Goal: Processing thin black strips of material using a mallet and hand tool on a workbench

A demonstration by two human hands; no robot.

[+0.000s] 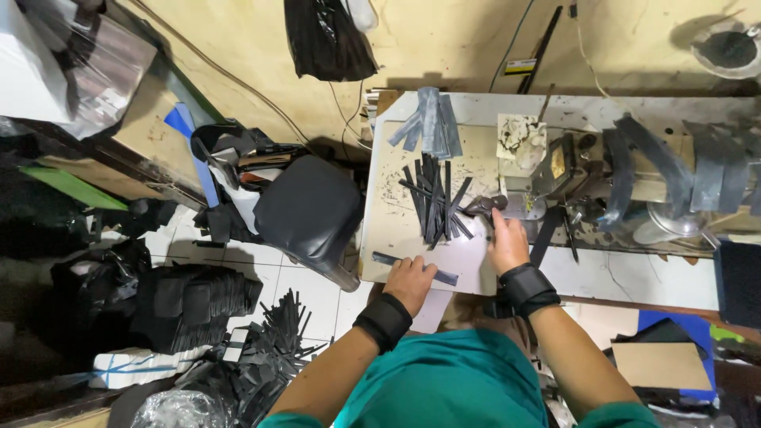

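Note:
My left hand (410, 282) rests flat on a long dark strip (400, 261) lying along the near edge of the white work table (396, 214), pinning it down. My right hand (505, 240) reaches forward and grips dark pliers or snips (485, 205) near the sewing machine's needle area (523, 204). A loose pile of thin black strips (434, 202) lies between and beyond the two hands. Both wrists wear black bands.
A sewing machine (634, 186) draped with grey straps fills the table's right side. Grey fabric pieces (432, 120) lie at the back. A black padded stool (309, 208) stands left of the table. Black strips (277, 341) and bags (103, 293) litter the tiled floor.

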